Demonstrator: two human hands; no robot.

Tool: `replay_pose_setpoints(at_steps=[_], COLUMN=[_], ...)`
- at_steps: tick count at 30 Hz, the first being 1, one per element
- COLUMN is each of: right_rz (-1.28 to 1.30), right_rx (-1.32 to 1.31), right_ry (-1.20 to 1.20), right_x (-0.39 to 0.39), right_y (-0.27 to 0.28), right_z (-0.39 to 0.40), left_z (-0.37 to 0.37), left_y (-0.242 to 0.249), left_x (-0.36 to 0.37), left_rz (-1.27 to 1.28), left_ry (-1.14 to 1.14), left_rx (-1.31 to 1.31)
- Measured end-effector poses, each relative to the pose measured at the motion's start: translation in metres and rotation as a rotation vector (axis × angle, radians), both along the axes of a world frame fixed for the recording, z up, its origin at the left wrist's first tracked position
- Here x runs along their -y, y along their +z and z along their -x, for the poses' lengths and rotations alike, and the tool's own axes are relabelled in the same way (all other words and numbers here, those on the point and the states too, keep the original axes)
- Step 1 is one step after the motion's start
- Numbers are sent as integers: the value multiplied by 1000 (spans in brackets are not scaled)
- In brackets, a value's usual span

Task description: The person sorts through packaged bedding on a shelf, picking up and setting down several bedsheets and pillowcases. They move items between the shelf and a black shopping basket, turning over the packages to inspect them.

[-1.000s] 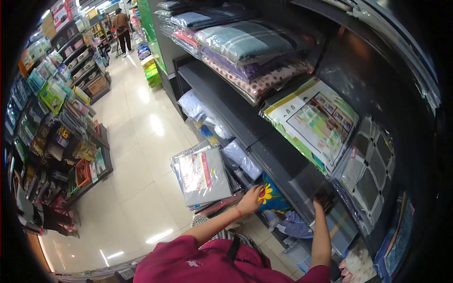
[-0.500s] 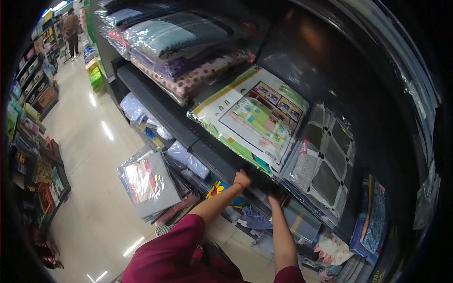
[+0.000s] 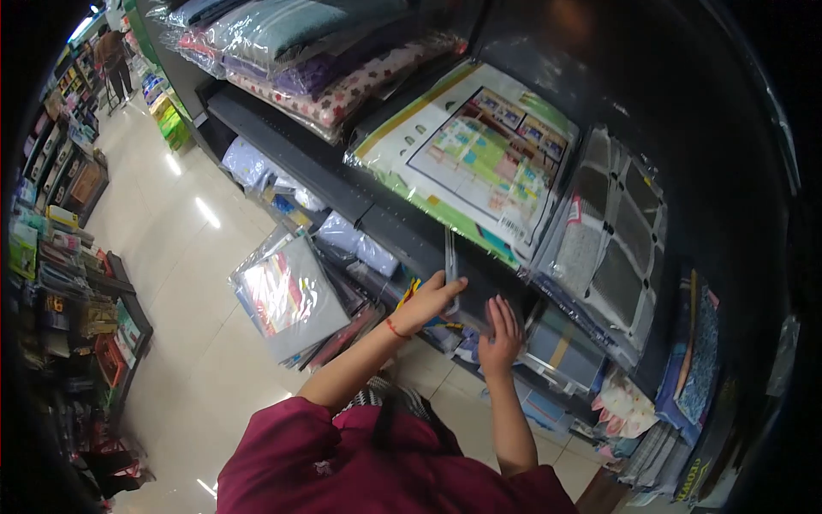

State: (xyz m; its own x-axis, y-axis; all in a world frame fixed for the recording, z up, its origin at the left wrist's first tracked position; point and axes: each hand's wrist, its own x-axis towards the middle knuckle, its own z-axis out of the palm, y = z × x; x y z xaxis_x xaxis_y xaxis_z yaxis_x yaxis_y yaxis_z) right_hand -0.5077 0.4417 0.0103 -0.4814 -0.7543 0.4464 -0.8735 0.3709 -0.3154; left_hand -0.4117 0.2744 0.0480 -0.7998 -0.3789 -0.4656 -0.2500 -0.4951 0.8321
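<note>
The person wears a maroon short-sleeved shirt (image 3: 342, 467) with a small pale mark, a dark strap (image 3: 383, 426) across it, and a red wristband (image 3: 392, 329).

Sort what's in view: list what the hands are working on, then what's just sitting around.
In hand:
left hand
right hand
flat grey packet, pulled upright from under the shelf

Lying about:
play-mat pack
grey tile pack
folded bedding
grey pack leaning by the floor
</note>
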Motion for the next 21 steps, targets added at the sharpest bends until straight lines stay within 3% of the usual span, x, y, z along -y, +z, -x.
replay_pose_setpoints(at_steps=[3, 4, 6, 8, 12, 15, 21], right_rz=[295, 389, 394, 362, 469, 550, 826], right_rx=[372, 515, 530, 561, 968, 1257, 1764], right_ry=[-114, -189, -143, -69, -2, 43, -147], right_x=[0, -1, -11, -15, -11, -3, 57], right_y=[11, 13, 21, 38, 38, 28, 24], right_z=[-26, -35, -41, -52, -86, -120, -216], left_z=[-55, -70, -104, -141, -213, -260, -342], left_y=[41, 39, 28, 10, -17, -38, -32], left_x=[-2, -1, -3, 3, 23, 45, 104], left_rz=[-154, -57, 126, 122, 284, 815, 912], left_ry=[13, 33, 85, 112, 237, 379, 486], left_rx=[-372, -368, -363, -269, -45, 168, 204])
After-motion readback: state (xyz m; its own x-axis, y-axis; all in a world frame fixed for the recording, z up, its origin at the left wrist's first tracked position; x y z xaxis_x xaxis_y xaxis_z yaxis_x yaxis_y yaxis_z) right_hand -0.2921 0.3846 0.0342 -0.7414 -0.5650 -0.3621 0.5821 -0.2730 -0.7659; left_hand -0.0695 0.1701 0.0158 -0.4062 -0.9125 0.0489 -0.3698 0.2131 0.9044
